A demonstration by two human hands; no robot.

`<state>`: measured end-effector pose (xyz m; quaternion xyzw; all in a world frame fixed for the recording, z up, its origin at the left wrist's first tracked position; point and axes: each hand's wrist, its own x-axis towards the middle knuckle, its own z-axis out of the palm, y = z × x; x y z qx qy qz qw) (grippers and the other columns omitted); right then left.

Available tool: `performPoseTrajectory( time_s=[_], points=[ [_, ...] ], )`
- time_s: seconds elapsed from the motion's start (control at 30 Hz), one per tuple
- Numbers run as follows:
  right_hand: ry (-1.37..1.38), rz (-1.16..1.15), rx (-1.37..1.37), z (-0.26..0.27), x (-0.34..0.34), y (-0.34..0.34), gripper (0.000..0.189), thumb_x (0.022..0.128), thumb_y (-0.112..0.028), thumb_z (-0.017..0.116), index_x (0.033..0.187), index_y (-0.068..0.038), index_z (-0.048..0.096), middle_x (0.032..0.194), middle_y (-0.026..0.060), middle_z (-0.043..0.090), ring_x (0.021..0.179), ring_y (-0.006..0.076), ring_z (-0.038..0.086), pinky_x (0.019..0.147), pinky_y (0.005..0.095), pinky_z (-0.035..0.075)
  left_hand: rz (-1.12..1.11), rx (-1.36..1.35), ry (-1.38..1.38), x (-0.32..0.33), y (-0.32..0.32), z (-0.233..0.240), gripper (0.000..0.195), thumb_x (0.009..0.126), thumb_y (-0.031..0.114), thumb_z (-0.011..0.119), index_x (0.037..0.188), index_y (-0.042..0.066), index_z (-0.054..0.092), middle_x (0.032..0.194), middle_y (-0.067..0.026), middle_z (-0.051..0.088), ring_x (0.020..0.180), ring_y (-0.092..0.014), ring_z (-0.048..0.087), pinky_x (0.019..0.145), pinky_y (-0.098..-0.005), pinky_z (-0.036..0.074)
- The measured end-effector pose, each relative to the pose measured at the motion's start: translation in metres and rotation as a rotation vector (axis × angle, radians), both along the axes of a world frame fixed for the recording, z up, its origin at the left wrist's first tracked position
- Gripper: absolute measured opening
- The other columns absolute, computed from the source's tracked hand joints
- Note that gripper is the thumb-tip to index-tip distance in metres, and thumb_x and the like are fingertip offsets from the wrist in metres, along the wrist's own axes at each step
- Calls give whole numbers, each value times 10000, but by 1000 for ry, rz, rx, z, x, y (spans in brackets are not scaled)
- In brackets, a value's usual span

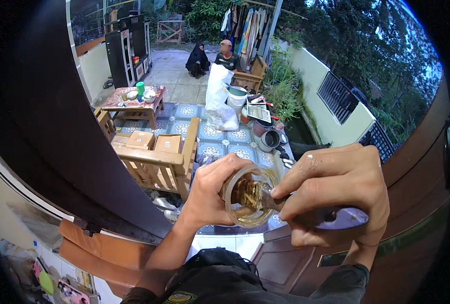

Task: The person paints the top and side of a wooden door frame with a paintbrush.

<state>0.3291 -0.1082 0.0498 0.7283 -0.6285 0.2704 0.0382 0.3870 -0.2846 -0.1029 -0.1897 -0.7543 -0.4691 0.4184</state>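
My left hand (211, 192) is wrapped around a clear plastic cup (234, 212), tilted so that its mouth faces me. Some amber liquid shows inside it. In my right hand (335, 190) is a paintbrush (342, 219) with a purple-tipped handle, pinched near its ferrule. The brush's bristles (249, 193) reach into the cup and look wet with the amber liquid. Part of the handle is hidden behind my right fingers.
Dark brown door panels (407, 212) stand at both sides. Beyond the threshold are a wooden bench (152, 155) with cardboard boxes (140, 140), a low table (113, 99) with bowls, buckets (236, 99) and a white sack (217, 89). Two people (197, 60) are farther back.
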Motion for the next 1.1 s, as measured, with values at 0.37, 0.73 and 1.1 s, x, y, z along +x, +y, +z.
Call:
performPoseTrajectory(
  time_s=[0.37, 0.73, 1.1],
  points=[
    [-823, -204, -415, -37, -58, 10, 185, 686, -102, 688, 790, 26, 604, 843, 206, 661, 767, 229, 675, 647, 310, 558, -103, 360, -175, -10, -5, 2, 670, 573, 138, 838, 1135, -27, 512, 1047, -105, 613, 956, -162, 595, 869, -308, 478],
    [-1362, -130, -583, -79, -78, 7, 189, 762, -122, 631, 911, -21, 573, 931, 196, 654, 794, 282, 675, 709, 437, 579, -35, 411, -306, -11, -6, 18, 478, 721, 216, 798, 1096, 9, 586, 952, -59, 637, 870, -108, 586, 786, -273, 485],
    [23, -166, -985, -41, -42, -13, 171, 673, -59, 725, 810, -24, 628, 886, 184, 679, 729, 263, 683, 656, 354, 572, -90, 554, -175, -1, 1, 93, 342, 773, 216, 754, 1013, 36, 589, 764, -21, 647, 558, -45, 548, 457, -196, 411]
  ],
)
